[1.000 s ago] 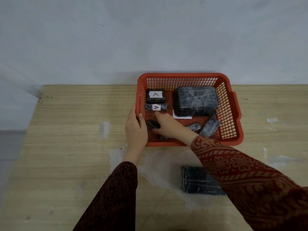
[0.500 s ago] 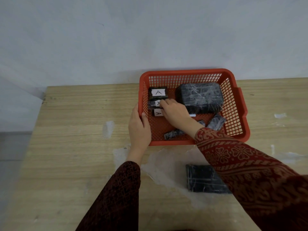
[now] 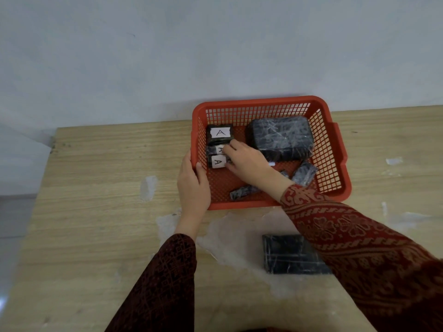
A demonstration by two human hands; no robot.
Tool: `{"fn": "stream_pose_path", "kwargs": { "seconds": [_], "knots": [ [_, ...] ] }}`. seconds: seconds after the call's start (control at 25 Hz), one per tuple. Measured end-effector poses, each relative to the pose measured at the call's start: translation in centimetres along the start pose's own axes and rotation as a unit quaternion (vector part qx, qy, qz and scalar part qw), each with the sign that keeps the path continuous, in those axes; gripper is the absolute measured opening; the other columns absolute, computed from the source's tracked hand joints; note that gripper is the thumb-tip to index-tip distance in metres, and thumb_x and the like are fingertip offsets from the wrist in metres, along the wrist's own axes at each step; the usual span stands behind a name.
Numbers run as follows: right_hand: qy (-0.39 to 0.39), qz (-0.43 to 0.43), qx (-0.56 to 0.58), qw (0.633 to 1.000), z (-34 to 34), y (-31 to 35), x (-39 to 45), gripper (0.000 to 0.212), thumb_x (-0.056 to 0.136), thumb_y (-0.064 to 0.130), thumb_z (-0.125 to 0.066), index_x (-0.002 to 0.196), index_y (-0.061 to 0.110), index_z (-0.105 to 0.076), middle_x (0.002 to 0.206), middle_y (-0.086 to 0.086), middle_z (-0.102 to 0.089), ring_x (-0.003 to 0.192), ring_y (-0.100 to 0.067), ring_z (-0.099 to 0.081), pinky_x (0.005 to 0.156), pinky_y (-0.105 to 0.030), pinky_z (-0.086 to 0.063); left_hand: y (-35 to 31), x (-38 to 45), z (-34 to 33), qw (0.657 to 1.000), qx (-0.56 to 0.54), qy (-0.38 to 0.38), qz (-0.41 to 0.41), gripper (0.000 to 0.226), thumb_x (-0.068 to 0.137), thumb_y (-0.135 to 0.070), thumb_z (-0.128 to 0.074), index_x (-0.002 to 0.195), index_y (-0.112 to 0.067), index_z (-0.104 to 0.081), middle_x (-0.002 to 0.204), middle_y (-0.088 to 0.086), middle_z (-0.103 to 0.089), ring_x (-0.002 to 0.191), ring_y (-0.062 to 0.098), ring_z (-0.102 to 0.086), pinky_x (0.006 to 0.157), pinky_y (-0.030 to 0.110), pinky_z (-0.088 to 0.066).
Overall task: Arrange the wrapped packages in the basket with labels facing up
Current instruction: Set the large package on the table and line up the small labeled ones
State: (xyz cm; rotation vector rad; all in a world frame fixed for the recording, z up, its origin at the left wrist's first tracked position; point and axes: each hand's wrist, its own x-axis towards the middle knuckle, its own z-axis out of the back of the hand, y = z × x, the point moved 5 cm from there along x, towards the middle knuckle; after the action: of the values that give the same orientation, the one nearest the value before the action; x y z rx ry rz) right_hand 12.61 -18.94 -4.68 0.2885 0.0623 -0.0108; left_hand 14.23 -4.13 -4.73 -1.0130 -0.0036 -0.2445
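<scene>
Left hand (image 3: 193, 185) gripping basket (image 3: 335, 149) rim, right hand (image 3: 247, 161) on labelled packages (image 3: 217, 154)

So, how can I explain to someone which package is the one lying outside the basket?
Start from the red basket at the far side of the wooden table. Come toward the near edge, under the right sleeve: a flat dark wrapped package lies there on the bare tabletop. It alone is outside the basket, and it shows no white label.
</scene>
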Motion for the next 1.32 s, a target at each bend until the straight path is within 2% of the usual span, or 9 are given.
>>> {"fn": "stream_pose_path", "kwargs": {
  "seconds": [0.12,0.28,0.56,0.68,0.76,0.88,0.96,1.12,1.32],
  "knots": [
    [0.022,0.030,0.030,0.999,1.6,-3.1,-3.8,0.031,0.086,0.025,-0.064,0.111,0.010,-0.054,0.109,-0.010,-0.056,0.101,-0.028,-0.057,0.078,-0.044,-0.053,0.1,-0.1,-0.1,1.000,-0.006,0.004,0.003,0.039,0.101,-0.018,-0.036,0.138,-0.008,-0.042,0.128,0.007,-0.059,0.114,0.017,-0.056,0.099,0.034,-0.047],
    [0.102,-0.009,-0.029,0.994,2.6,-8.9,-9.4,0.037,0.075,0.029,-0.075,0.104,0.017,-0.055,0.106,-0.005,-0.055,0.100,-0.024,-0.056,0.079,-0.040,-0.052,0.2,0.0,-0.2,1.000,0.000,-0.001,0.005,0.037,0.100,-0.017,-0.037,0.135,-0.008,-0.045,0.124,0.008,-0.061,0.108,0.018,-0.057,0.095,0.031,-0.046],
    [0.177,0.007,-0.155,0.972,1.9,-12.0,-10.3,0.053,0.074,0.007,-0.071,0.120,0.024,-0.050,0.122,-0.002,-0.053,0.112,-0.021,-0.048,0.094,-0.035,-0.042,0.1,0.0,-0.1,1.000,-0.002,0.002,0.007,0.037,0.100,-0.017,-0.037,0.136,-0.012,-0.045,0.125,0.004,-0.059,0.107,0.010,-0.054,0.093,0.025,-0.043],
    [0.189,0.036,-0.162,0.968,2.5,-12.1,-10.0,0.051,0.075,0.008,-0.071,0.119,0.025,-0.051,0.121,0.002,-0.056,0.110,-0.019,-0.051,0.093,-0.033,-0.044,0.1,0.0,-0.1,1.000,-0.002,0.003,0.011,0.038,0.100,-0.018,-0.036,0.137,-0.013,-0.044,0.123,0.000,-0.058,0.106,0.006,-0.052,0.092,0.023,-0.042],
    [0.217,0.023,-0.106,0.970,3.5,-12.2,-10.0,0.047,0.077,0.016,-0.072,0.118,0.027,-0.052,0.116,0.004,-0.058,0.104,-0.017,-0.055,0.088,-0.031,-0.049,0.1,-0.1,-0.1,1.000,-0.004,0.003,0.012,0.038,0.101,-0.018,-0.036,0.137,-0.014,-0.043,0.122,-0.004,-0.056,0.105,0.005,-0.051,0.092,0.022,-0.041],
    [0.259,-0.045,0.140,0.955,5.1,-11.4,-9.8,0.034,0.081,0.023,-0.066,0.110,0.028,-0.051,0.108,0.005,-0.062,0.094,-0.013,-0.062,0.080,-0.026,-0.053,0.3,0.0,-0.1,1.000,-0.005,0.004,0.013,0.038,0.101,-0.018,-0.036,0.138,-0.013,-0.043,0.126,0.002,-0.058,0.107,0.008,-0.053,0.094,0.025,-0.043],
    [0.237,-0.063,0.232,0.941,5.3,-10.2,-8.7,0.020,0.088,0.029,-0.058,0.106,0.027,-0.050,0.100,0.005,-0.064,0.085,-0.012,-0.064,0.074,-0.027,-0.054,0.2,0.0,-0.1,1.000,-0.005,0.003,0.011,0.039,0.101,-0.019,-0.036,0.138,-0.012,-0.043,0.127,0.004,-0.058,0.109,0.010,-0.054,0.095,0.025,-0.043],
    [0.191,-0.059,0.244,0.949,2.8,-6.8,-5.0,0.023,0.100,0.031,-0.039,0.106,0.016,-0.056,0.093,-0.003,-0.060,0.084,-0.021,-0.055,0.069,-0.030,-0.041,0.2,0.0,0.0,1.000,-0.003,0.004,0.010,0.040,0.101,-0.018,-0.036,0.140,-0.010,-0.041,0.132,0.007,-0.057,0.117,0.016,-0.054,0.101,0.032,-0.045],
    [0.151,-0.037,0.231,0.961,-0.3,-3.2,-1.8,0.023,0.100,0.029,-0.042,0.109,0.013,-0.056,0.087,-0.005,-0.064,0.072,-0.024,-0.059,0.063,-0.034,-0.043,0.2,0.0,0.1,1.000,0.002,0.006,0.014,0.041,0.101,-0.019,-0.036,0.140,-0.009,-0.040,0.133,0.009,-0.056,0.120,0.019,-0.053,0.103,0.037,-0.045]
  ]
}}
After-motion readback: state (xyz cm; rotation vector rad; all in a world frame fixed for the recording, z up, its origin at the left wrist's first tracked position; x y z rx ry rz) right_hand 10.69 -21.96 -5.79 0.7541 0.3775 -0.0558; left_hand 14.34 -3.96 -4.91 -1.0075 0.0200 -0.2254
